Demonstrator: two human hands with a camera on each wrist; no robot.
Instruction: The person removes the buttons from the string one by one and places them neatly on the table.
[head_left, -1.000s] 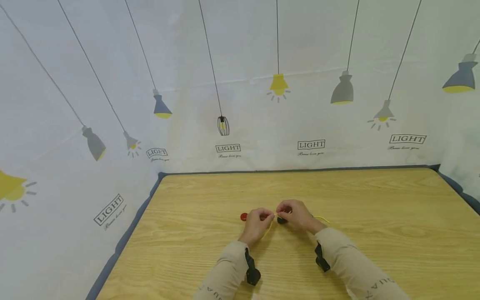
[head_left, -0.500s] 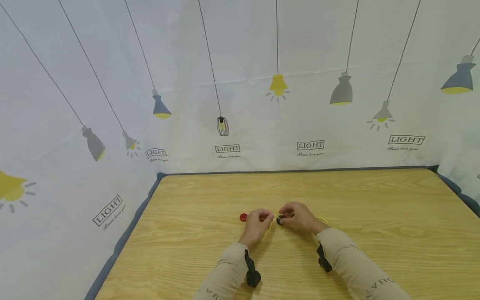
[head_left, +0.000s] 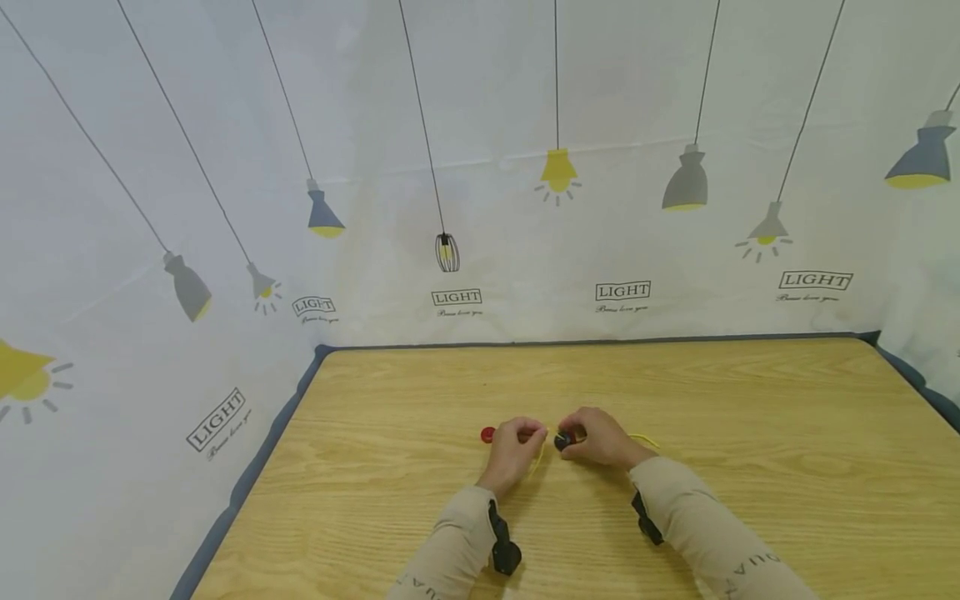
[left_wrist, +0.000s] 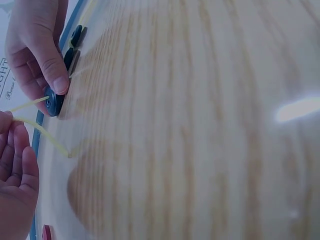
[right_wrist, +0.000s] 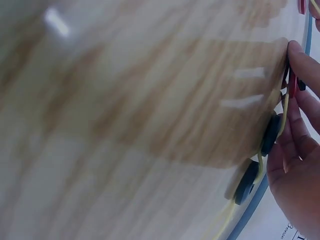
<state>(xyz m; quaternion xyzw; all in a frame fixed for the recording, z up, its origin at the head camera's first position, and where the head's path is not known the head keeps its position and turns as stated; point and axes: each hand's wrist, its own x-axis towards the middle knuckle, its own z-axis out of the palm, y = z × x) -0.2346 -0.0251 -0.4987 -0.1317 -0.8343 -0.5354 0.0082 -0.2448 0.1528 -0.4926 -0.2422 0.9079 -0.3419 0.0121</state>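
The person's right hand (head_left: 600, 437) has its grip closed on a black button (head_left: 563, 440), and the left hand (head_left: 516, 448) pinches the yellow cord (left_wrist: 44, 132) coming out of that button's face, a short tail hanging free; I'd call this one threaded. Close behind it, by the right hand, is a red disc (right_wrist: 292, 86); I can't tell whether it is strung. Farther back, two dark buttons (right_wrist: 271, 134) are already on the cord. The loose red button (head_left: 488, 434) on the table (head_left: 337, 500) beside the left hand seems left to add.
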